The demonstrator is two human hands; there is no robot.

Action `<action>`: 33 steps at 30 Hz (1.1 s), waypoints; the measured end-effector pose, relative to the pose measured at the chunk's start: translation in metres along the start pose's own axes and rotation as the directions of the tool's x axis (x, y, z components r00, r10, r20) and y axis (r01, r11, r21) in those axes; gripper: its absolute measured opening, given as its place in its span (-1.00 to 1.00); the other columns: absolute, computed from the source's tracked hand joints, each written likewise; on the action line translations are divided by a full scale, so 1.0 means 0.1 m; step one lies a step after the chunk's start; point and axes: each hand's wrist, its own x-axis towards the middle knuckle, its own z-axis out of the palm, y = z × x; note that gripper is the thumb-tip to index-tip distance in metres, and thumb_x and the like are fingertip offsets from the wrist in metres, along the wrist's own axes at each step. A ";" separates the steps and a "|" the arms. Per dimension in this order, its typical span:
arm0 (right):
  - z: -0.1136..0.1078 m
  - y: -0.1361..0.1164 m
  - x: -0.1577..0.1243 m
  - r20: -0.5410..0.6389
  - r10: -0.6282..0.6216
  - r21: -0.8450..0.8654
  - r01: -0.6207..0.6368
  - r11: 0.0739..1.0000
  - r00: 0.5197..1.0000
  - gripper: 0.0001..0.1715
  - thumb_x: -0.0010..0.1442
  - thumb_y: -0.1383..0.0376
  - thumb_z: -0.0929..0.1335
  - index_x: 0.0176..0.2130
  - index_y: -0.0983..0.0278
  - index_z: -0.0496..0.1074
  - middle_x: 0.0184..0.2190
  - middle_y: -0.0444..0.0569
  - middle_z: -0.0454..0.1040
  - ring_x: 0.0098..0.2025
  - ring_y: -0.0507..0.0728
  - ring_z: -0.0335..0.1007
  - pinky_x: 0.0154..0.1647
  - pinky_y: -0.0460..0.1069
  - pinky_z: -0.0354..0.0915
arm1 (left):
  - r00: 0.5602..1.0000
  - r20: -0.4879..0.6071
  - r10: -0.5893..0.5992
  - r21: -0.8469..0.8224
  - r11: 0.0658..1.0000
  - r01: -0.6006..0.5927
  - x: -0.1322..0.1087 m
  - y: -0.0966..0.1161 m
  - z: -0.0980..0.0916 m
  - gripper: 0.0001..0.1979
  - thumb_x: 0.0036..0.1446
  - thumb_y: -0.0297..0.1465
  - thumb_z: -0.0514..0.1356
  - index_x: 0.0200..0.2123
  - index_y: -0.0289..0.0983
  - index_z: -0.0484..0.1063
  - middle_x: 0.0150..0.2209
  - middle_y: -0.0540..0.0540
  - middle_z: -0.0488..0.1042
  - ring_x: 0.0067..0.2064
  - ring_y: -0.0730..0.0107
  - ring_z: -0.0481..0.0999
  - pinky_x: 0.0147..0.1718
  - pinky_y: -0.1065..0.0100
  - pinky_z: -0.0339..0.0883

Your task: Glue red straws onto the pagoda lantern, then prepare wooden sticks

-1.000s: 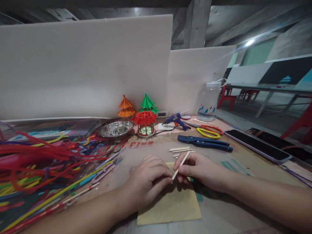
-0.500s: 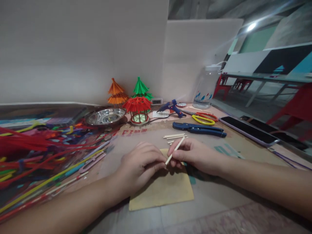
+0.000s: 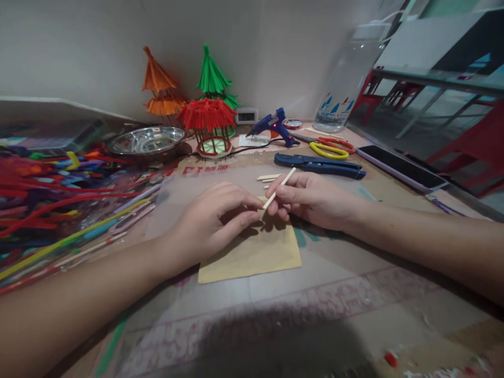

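Observation:
A short pale wooden stick (image 3: 280, 188) slants above a yellow square sheet (image 3: 248, 257). My right hand (image 3: 305, 195) pinches the stick between thumb and fingers, its upper end pointing away from me. At the stick's lower end is my left hand (image 3: 220, 218), with thumb and index fingertip closed about the tip; the other fingers curl over the sheet's left side. More cut wooden sticks (image 3: 269, 178) lie just behind my right hand, partly hidden by it.
Behind stand a red-roofed model pavilion (image 3: 208, 126), orange (image 3: 157, 79) and green (image 3: 212, 73) ones, a glue gun (image 3: 273, 126) and a metal dish (image 3: 145, 140). Blue cutters (image 3: 318, 164), scissors (image 3: 331, 148), a phone (image 3: 401, 167) and a bottle (image 3: 338, 84) lie right; pipe cleaners (image 3: 59, 199) crowd the left.
The view has tipped downward, so everything sits higher in the picture. Both hands keep the same hold on the stick, which has shifted only slightly between the fingers.

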 end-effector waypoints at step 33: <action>-0.14 -0.07 0.03 -0.120 -0.265 -0.179 0.241 0.954 0.957 -0.70 0.11 0.23 0.56 -0.29 0.23 0.41 -0.45 -0.15 0.57 -0.47 -0.01 0.42 -0.44 -0.11 0.35 | 0.997 0.052 -0.060 0.034 0.998 0.058 0.00 -0.04 0.05 -0.85 0.36 -0.35 0.19 -0.24 -0.24 0.55 -0.23 -0.06 0.60 -0.14 0.32 0.53 -0.08 0.26 0.35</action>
